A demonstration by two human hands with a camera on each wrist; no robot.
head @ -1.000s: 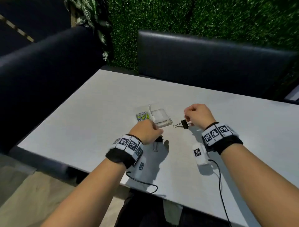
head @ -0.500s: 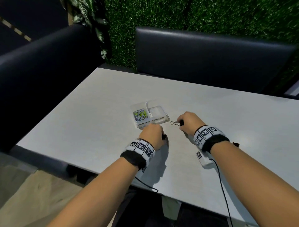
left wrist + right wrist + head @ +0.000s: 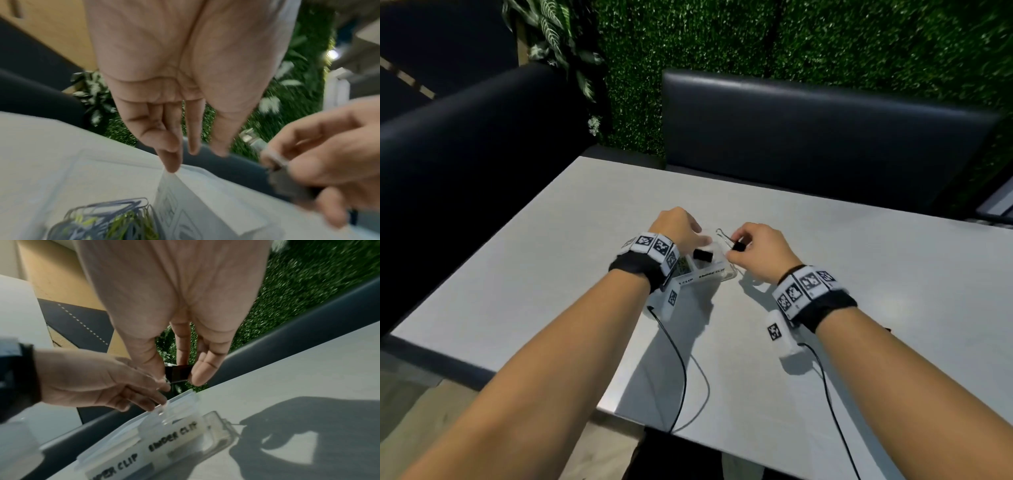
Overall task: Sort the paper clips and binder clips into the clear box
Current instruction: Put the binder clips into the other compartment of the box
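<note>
Your right hand [image 3: 758,251] is pinching a black binder clip [image 3: 738,245] between thumb and fingers, holding it just above the right-hand compartment of the clear box [image 3: 717,272], the wire handles pointing away from you. In the right wrist view the clip [image 3: 177,373] is sitting between your thumb and fingertip, over the section labelled "BINDER CLIP". Your left hand [image 3: 677,229] is reaching over the box with straight, relaxed fingers, grasping nothing; one fingertip [image 3: 171,164] is touching the top edge of the raised lid [image 3: 174,183]. A second binder clip [image 3: 703,255] is lying in the box just beside your left wrist. The paper clips [image 3: 115,222], blue and yellow-green, are lying heaped in the left compartment. The box is resting on the grey table [image 3: 859,274].
</note>
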